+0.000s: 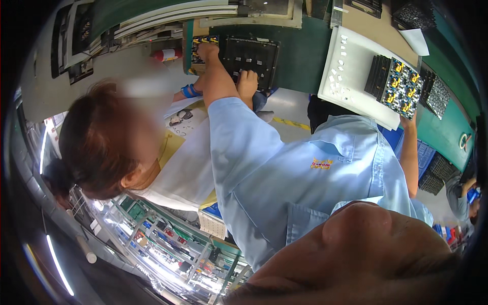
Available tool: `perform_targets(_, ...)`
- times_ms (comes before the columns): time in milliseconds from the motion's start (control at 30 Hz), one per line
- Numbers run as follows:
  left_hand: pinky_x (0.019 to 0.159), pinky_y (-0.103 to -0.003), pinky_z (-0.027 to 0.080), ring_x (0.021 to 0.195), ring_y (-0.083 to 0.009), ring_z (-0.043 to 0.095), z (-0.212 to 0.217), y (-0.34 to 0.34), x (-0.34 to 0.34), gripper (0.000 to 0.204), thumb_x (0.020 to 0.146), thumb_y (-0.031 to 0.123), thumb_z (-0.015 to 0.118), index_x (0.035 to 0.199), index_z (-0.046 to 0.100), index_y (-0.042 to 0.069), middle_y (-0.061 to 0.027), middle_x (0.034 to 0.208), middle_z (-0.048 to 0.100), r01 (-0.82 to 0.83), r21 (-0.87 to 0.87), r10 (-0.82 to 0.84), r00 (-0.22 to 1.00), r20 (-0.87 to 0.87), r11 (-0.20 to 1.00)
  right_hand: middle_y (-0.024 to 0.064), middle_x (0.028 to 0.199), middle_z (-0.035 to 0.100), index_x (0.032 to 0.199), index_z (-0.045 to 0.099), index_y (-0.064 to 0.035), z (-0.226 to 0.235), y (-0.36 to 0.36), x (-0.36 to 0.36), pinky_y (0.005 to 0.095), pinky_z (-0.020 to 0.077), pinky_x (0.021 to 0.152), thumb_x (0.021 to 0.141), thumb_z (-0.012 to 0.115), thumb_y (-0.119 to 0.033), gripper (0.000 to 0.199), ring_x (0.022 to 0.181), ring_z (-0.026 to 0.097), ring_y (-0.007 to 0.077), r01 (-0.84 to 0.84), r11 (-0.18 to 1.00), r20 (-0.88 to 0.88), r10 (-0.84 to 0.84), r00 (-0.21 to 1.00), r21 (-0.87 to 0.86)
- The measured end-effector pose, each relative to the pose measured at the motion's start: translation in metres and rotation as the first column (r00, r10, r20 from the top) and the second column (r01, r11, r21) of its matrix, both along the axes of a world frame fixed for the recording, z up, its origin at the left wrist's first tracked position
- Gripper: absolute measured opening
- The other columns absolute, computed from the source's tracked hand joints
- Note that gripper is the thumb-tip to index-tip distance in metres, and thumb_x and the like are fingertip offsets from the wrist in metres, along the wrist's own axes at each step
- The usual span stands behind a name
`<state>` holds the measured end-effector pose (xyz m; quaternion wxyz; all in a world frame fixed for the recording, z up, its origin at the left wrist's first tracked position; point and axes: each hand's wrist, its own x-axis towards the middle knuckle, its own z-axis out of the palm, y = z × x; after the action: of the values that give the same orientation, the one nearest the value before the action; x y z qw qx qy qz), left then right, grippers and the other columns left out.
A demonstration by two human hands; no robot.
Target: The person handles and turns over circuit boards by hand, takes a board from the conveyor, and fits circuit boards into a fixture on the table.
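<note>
At the far left of the bench, my left hand (208, 51) is closed over a small panel of circuit boards (205, 39) with yellow and blue parts. What its fingers grip is hidden. On the right, my right hand (408, 122) grips the lower edge of a larger circuit board panel (404, 87), which carries rows of yellow, blue and silver parts. That panel is tilted beside black slotted strips (377, 76) above a white tray (330, 56). A co-worker's hand (247, 83) rests on a dark fixture plate (250, 51) next to my left forearm.
A co-worker (109, 147) with a blue wristband (190, 91) stands close on my left, their arm crossing behind mine. Small white pieces (335, 81) lie in the white tray. Black racks (437, 96) and blue crates (425, 155) are at the right. A red bottle (167, 54) lies at the left.
</note>
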<state>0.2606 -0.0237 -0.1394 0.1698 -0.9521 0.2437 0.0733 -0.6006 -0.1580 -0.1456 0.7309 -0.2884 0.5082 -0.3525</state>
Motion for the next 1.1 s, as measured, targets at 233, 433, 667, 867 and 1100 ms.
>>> perform_targets(233, 0.070, -0.038, 0.057, 0.082, -0.0288, 0.068, -0.009, 0.018, 0.017, 0.028, 0.090, 0.024, 0.068, 0.110, 0.066, 0.004, -0.0088, 0.092, 0.069, -0.070, 0.023, 0.071, 0.996, -0.060, 0.997, 0.0096, 0.129, 0.059, 0.137, 0.047, -0.0009, -0.001, 0.006, 0.013, 0.0385, 0.0492, 0.098, 0.098, 0.055, -0.013, 0.042, 0.113, 0.059, 0.0220, -0.024, 0.997, 0.026, 0.026, 0.999, -0.073)
perform_targets(433, 0.069, -0.037, 0.057, 0.079, -0.0268, 0.067, -0.001, 0.017, 0.026, 0.026, 0.091, 0.023, 0.068, 0.109, 0.065, 0.005, -0.0072, 0.089, 0.068, -0.146, -0.098, 0.134, 0.984, -0.113, 0.984, 0.0097, 0.124, 0.060, 0.133, 0.051, 0.0005, -0.004, 0.005, 0.007, 0.0369, 0.0494, 0.096, 0.098, 0.054, -0.012, 0.037, 0.109, 0.061, 0.0210, -0.016, 0.997, -0.092, 0.009, 0.996, -0.076)
perform_targets(667, 0.067, -0.035, 0.056, 0.075, -0.0244, 0.066, 0.044, 0.026, 0.044, 0.022, 0.093, 0.022, 0.067, 0.108, 0.065, 0.006, -0.0053, 0.086, 0.066, -0.493, -0.535, 0.239, 0.847, -0.474, 0.686, 0.0064, 0.121, 0.061, 0.132, 0.052, 0.0004, 0.017, 0.002, 0.040, 0.0321, 0.0473, 0.096, 0.101, 0.050, -0.016, 0.035, 0.106, 0.059, 0.0163, 0.065, 0.997, -0.024, -0.064, 0.998, 0.030)
perform_targets(867, 0.065, -0.034, 0.056, 0.072, -0.0224, 0.065, 0.108, 0.014, 0.017, 0.020, 0.094, 0.020, 0.067, 0.108, 0.065, 0.006, -0.0037, 0.083, 0.065, -0.815, -0.575, -0.054, 0.573, -0.818, 0.066, 0.0087, 0.137, 0.056, 0.141, 0.047, -0.0036, 0.043, -0.004, 0.067, 0.0363, 0.0413, 0.105, 0.103, 0.045, -0.047, 0.058, 0.120, 0.056, 0.0183, 0.184, 0.972, -0.022, -0.182, 0.983, 0.149)
perform_targets(1100, 0.068, -0.035, 0.053, 0.086, -0.0185, 0.062, 0.200, -0.031, -0.137, 0.021, 0.096, 0.016, 0.065, 0.115, 0.059, 0.009, -0.0039, 0.096, 0.063, -0.851, -0.517, -0.293, 0.520, -0.802, -0.095, 0.0097, 0.148, 0.046, 0.148, 0.036, 0.0008, 0.082, 0.003, 0.069, 0.0355, 0.0310, 0.114, 0.101, 0.045, -0.053, 0.072, 0.132, 0.046, 0.0188, 0.149, 0.977, 0.003, -0.151, 0.989, 0.154)
